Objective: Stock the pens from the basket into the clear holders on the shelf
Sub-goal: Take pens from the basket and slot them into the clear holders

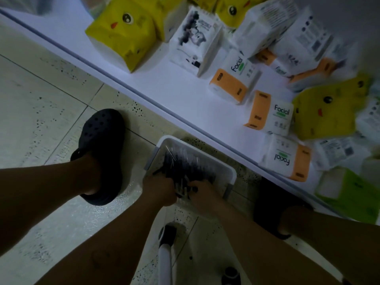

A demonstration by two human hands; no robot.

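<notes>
Head view, dim, some blur at the right edge.

- Basket [233, 174]: pale plastic with grey handle tabs. It sits on the tiled floor [51, 95], near centre, just beside the front edge of the low white shelf [174, 87].
- Pens [185, 161]: dark, many, lying in a loose heap inside the basket.
- Left hand [159, 189]: at the near-left rim of the basket, grip clenched round a bundle of pens.
- Right hand [203, 192]: just right of the left hand, dark-nailed fingers curled onto the same bundle, grip grasping pens.
- Feet: black clog [102, 145] left of the basket. A second dark shoe [267, 210] is to the right, at the shelf edge.
- Shelf stock: yellow chick-face packs [121, 36] at the far left. Orange-and-white "Facial" tissue packs [269, 113] lie towards the right.
</notes>
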